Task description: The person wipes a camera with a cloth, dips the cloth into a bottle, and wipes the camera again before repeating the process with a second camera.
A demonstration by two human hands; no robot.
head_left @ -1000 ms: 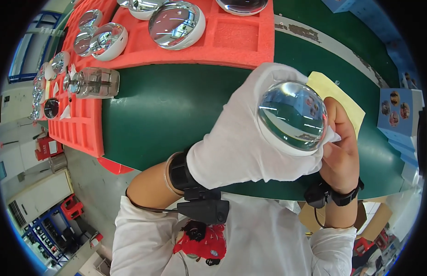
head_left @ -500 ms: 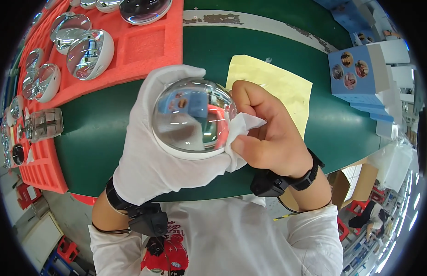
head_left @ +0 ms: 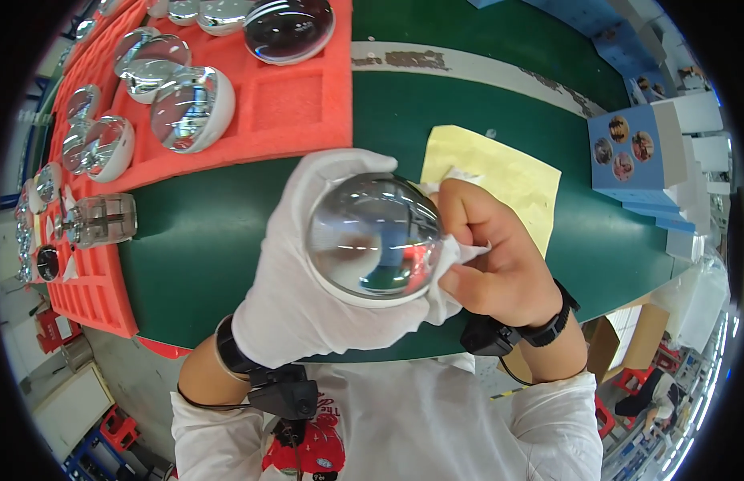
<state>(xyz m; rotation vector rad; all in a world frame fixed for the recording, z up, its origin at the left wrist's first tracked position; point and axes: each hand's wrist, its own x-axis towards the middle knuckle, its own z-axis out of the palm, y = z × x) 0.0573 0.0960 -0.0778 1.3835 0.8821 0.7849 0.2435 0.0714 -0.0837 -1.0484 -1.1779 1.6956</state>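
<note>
Left hand (head_left: 308,280), in a white glove, cups a large clear glass dome lens (head_left: 376,236) from below and behind, fingers wrapped around its rim; lens sits above the green bench (head_left: 227,232), held up in front of the chest, curved face toward the camera. Right hand (head_left: 496,256) is bare, clenched around a white wiping cloth (head_left: 452,264), pinching it against the right edge of the lens; cloth touches the glass rim and tucks in between both hands. Both wrists carry black straps with small black units. Yellow sheet (head_left: 500,172) lies flat on the bench just behind the right hand. Red foam tray (head_left: 300,104) at upper left holds more domed lenses in its pockets, one large lens (head_left: 191,108) nearest, a darker one (head_left: 290,28) at the top edge; one square pocket beside it sits bare. A second red tray (head_left: 95,289) runs down the left side with a small clear glass block (head_left: 103,218) on it. Blue and white boxes (head_left: 628,148) stand at the far right of the bench, well apart from the hands.
</note>
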